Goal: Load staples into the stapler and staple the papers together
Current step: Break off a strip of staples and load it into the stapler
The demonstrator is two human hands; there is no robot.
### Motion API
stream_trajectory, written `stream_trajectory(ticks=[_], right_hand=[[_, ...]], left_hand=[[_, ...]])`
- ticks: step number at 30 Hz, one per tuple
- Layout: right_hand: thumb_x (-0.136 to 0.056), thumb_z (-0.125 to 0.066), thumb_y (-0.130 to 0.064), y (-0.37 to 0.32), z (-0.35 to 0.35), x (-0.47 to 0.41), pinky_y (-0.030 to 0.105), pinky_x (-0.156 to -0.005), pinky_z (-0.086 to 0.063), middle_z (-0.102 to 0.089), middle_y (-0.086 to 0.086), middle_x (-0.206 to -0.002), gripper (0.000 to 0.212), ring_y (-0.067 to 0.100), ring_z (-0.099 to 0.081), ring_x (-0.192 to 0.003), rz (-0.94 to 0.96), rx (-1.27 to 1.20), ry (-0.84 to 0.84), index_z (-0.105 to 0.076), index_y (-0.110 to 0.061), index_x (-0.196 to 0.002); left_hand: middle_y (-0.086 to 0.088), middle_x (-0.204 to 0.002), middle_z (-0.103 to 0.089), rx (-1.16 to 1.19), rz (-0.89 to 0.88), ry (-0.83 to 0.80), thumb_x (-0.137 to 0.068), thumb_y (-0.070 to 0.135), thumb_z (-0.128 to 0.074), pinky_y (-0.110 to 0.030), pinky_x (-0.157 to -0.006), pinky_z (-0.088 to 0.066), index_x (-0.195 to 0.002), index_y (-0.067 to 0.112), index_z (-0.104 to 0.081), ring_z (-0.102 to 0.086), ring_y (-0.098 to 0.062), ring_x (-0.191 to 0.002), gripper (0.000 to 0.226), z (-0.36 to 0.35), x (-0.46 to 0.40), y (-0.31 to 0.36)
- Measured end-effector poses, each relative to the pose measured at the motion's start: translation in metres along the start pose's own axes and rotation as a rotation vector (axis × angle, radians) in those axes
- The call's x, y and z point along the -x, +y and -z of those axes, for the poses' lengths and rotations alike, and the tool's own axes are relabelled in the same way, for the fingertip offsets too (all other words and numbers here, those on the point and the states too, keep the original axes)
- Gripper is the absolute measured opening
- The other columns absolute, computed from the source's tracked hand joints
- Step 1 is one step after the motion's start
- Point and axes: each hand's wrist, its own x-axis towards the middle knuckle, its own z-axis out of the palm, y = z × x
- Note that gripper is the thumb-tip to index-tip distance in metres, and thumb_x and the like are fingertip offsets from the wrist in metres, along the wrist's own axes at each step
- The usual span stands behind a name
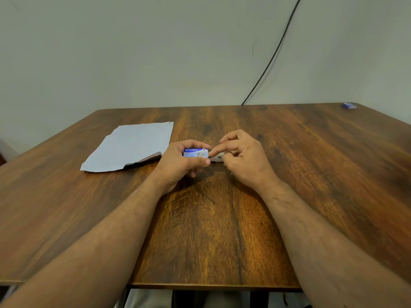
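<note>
Wood-grain brown table (pixel 222 218) against a plain pale wall. Left hand (pixel 184 161) grips a small blue-and-white staple box (pixel 195 152), fingers over its top, thumb beneath. Right hand (pixel 242 158) meets it at the open end, index finger on the grey inner tray (pixel 216 157) slid partway out. White paper sheets (pixel 131 146) lie just left of the left hand. Small blue object (pixel 349 105) sits far right, too small to identify.
</note>
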Motion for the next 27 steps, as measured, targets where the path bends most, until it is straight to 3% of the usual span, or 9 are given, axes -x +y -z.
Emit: stream_trajectory(ticks=[6,10,15,27], right_hand=[[-0.082,-0.057,-0.003,0.0024,0.0022,0.0003,0.002,-0.076,-0.036,-0.059,-0.005,-0.103,0.04,0.005,-0.056,-0.098,0.045,0.099,-0.041,-0.083,-0.031,-0.095],[-0.08,-0.055,-0.009,0.0018,0.004,0.0018,0.007,-0.076,-0.039,-0.06,-0.007,-0.101,0.038,0.005,-0.056,-0.094,0.077,0.133,-0.036,-0.082,-0.027,-0.098],[-0.087,-0.07,-0.024,0.0005,0.0005,-0.0003,0.025,-0.074,-0.049,-0.063,-0.004,-0.098,0.014,0.008,-0.058,-0.089,0.052,0.159,-0.027,-0.082,-0.024,-0.093],[-0.084,-0.076,-0.023,0.0002,-0.0024,-0.0033,0.014,-0.068,-0.037,-0.063,-0.012,-0.091,0.005,0.003,-0.056,-0.082,-0.059,0.093,-0.002,-0.079,-0.026,-0.082]], left_hand=[[-0.005,-0.094,-0.07,0.006,0.003,-0.012,-0.083,0.003,-0.077,-0.021,-0.05,-0.051,-0.104,0.014,-0.075,-0.06,-0.01,-0.059,0.023,0.0016,-0.001,-0.0017],[-0.008,-0.095,-0.07,0.014,0.011,-0.027,-0.084,0.003,-0.076,-0.021,-0.052,-0.052,-0.106,0.011,-0.074,-0.061,-0.014,-0.063,0.023,0.0028,-0.0013,-0.0027],[-0.008,-0.098,-0.071,-0.005,0.005,-0.058,-0.083,0.003,-0.077,-0.021,-0.053,-0.052,-0.103,0.013,-0.075,-0.061,-0.013,-0.064,0.022,0.0019,-0.0006,-0.0021],[-0.007,-0.101,-0.071,-0.021,-0.006,-0.074,-0.082,0.004,-0.079,-0.022,-0.055,-0.054,-0.105,0.012,-0.075,-0.064,-0.01,-0.065,0.025,0.002,-0.0019,-0.0034]])
